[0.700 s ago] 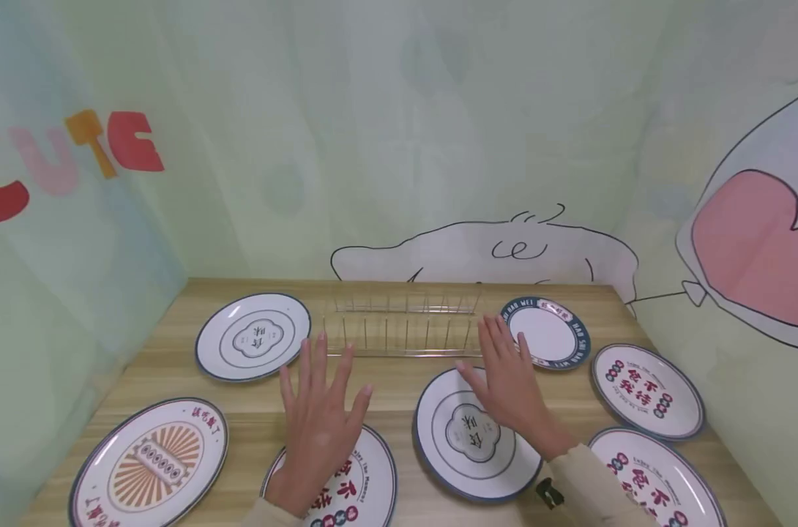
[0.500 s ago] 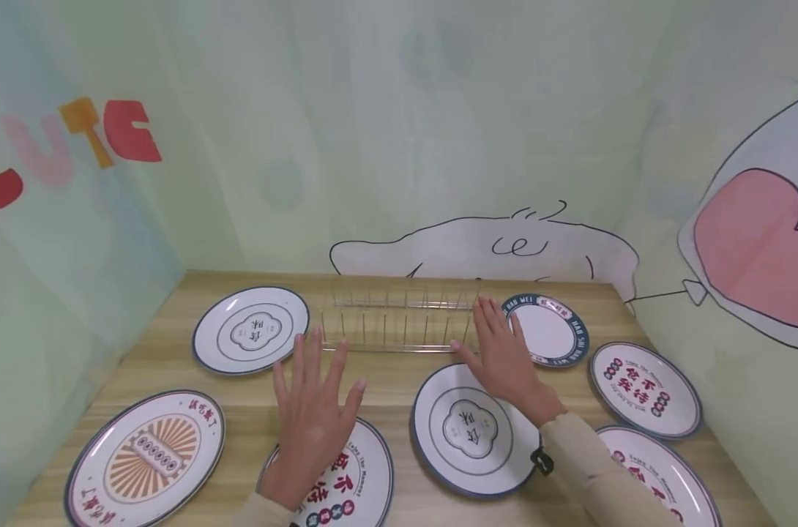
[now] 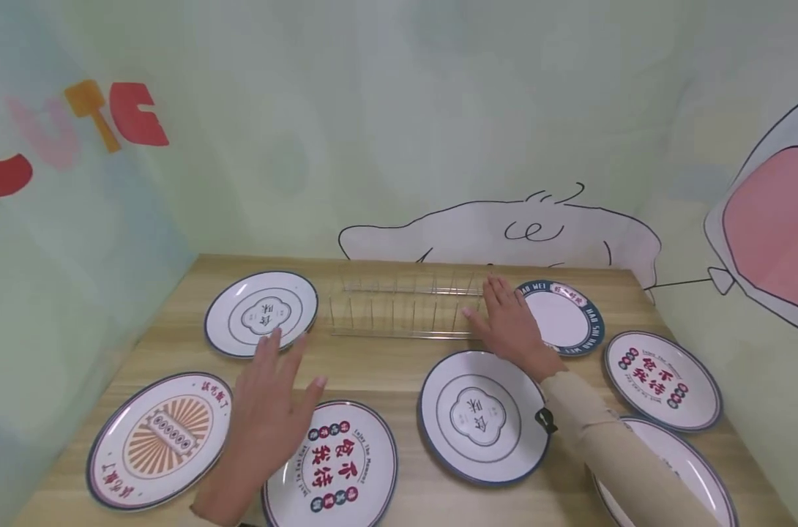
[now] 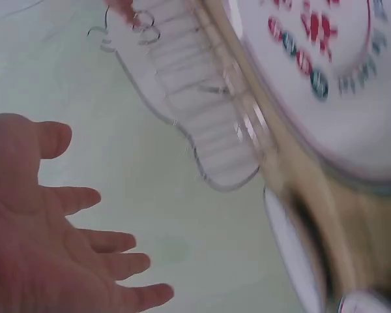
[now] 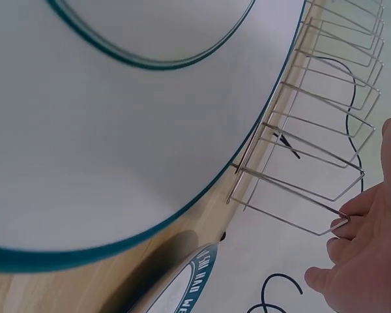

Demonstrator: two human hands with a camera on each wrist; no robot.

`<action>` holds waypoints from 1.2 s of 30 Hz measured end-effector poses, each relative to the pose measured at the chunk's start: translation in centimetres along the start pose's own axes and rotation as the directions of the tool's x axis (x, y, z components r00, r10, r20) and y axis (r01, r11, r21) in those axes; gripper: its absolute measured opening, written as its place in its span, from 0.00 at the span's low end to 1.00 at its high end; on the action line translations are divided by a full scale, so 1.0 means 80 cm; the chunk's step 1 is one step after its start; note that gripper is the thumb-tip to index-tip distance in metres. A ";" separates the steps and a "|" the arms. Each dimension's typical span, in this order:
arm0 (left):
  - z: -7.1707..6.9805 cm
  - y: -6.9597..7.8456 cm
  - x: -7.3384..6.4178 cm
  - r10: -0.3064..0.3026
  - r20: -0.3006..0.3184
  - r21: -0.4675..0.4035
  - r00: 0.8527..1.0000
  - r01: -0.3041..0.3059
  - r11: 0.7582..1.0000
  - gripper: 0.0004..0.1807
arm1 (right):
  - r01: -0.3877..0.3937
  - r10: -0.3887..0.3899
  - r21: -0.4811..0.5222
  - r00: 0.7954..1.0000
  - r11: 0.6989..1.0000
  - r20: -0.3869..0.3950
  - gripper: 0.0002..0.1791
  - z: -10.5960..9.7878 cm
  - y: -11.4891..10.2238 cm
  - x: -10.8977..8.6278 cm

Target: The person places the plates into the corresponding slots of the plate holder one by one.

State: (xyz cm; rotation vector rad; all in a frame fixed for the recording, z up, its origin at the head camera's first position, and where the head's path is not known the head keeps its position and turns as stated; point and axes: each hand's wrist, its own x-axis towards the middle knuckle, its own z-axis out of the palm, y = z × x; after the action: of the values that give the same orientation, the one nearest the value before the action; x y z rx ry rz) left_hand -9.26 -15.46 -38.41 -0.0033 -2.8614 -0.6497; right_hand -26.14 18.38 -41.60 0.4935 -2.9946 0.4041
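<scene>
A wire plate rack (image 3: 405,335) stands at the back of the table. My right hand (image 3: 512,326) is at its right end; in the right wrist view the fingertips (image 5: 342,228) overlap the end wire loop of the rack. My left hand (image 3: 267,417) hovers with fingers spread, holding nothing, between the oval plate (image 3: 165,439) with a sunburst print and a round plate (image 3: 333,461) with red lettering. Its fingertips overlap a blue-rimmed plate (image 3: 234,304) at the back left in the head view. A similar plate (image 3: 476,417) lies in front of my right hand.
Right of the rack lies a plate with a broad dark-blue lettered rim (image 3: 560,318). Two red-lettered plates (image 3: 662,380) lie along the right side, the nearer one (image 3: 692,465) partly behind my sleeve. Printed cloth walls (image 3: 399,132) surround the wooden table (image 3: 386,373).
My left hand has swung left, uncovering more of the red-lettered plate. My right hand has shifted slightly forward at the rack's right end. The head view has tilted down a little.
</scene>
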 end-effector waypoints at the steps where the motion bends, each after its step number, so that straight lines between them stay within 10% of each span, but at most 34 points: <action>1: -0.011 -0.007 0.000 -0.010 0.004 0.015 1.000 0.010 1.000 0.38 | -0.003 0.003 -0.001 1.000 1.000 -0.004 0.43 -0.001 0.002 0.000; 7: -0.050 -0.098 -0.002 -0.162 0.107 0.105 0.981 0.150 0.983 0.43 | 0.016 -0.016 -0.010 1.000 1.000 -0.007 0.43 -0.006 0.011 0.006; 15: -0.063 -0.203 -0.011 -0.382 0.331 0.237 0.863 0.316 0.919 0.53 | 0.038 -0.038 -0.014 0.999 0.999 -0.001 0.43 -0.013 0.012 0.012; 27: -0.054 -0.254 -0.025 -0.489 0.449 0.246 0.748 0.422 0.873 0.70 | 0.041 -0.041 -0.023 0.999 0.999 0.029 0.43 -0.009 0.017 0.007; 36: -0.056 -0.265 -0.027 -0.525 0.401 0.232 0.751 0.471 0.851 0.73 | 0.046 -0.046 0.007 0.999 0.999 0.011 0.43 -0.004 0.019 0.003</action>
State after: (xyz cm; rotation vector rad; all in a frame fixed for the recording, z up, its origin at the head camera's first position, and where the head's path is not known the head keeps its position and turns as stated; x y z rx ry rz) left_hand -7.26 -36.40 -43.94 0.7613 -3.3747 -0.6323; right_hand -26.87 19.82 -41.61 0.5654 -2.9875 0.4085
